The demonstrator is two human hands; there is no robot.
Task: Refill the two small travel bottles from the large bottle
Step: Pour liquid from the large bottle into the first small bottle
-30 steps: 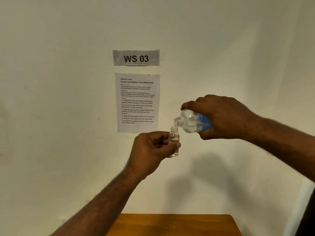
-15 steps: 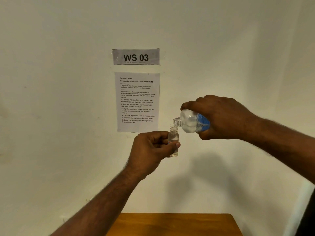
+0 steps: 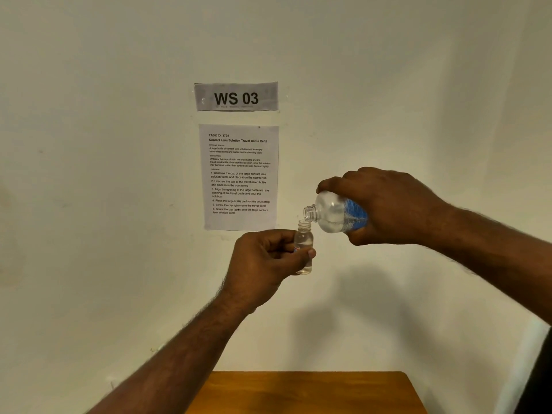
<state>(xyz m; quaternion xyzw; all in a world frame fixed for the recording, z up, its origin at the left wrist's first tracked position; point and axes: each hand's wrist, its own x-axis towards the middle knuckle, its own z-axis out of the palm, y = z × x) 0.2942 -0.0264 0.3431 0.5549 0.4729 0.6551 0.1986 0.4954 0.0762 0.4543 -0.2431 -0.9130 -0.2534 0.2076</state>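
The small travel bottle (image 3: 304,248) stands upright in the left hand (image 3: 263,264), its mouth just below the neck of the large bottle (image 3: 334,215), tipped sideways in the right hand (image 3: 391,207). Both are raised above the bench (image 3: 307,392). On the wall behind, left of the bottles, an instruction sheet (image 3: 240,177) hangs under a sign (image 3: 236,97).

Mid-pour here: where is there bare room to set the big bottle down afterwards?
The visible strip of wooden table, below both forearms and against the wall, shows nothing on it; its nearer part is out of frame. The crowded spot is mid-air, where the left hand holds the small bottle under the large bottle tilted by the right hand.
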